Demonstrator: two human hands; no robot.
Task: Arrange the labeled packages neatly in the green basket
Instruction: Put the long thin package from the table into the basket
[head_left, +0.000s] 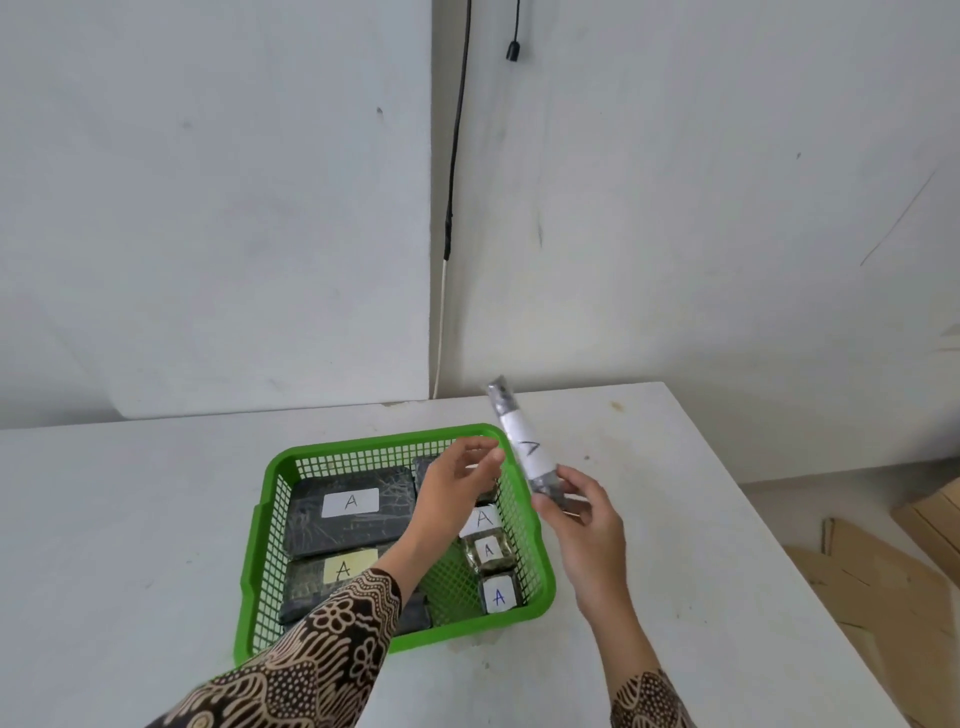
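A green mesh basket (260, 551) stands on the white table. Inside lie two large black packages, one with a white "A" label (349, 512) and one with a yellow "A" label (332, 577), and along the right wall several small "A"-labelled packages (488, 551). My right hand (582, 525) grips the lower end of a long thin package (522, 441) with a white "A" label, held tilted above the basket's right rim. My left hand (457, 483) hovers over the basket's far right part, fingers apart, just left of that package and not touching it.
The white table (701, 519) ends at a right edge, with flattened cardboard (883, 587) on the floor beyond it. A white wall stands behind the table, and a black cable (457, 130) hangs down it.
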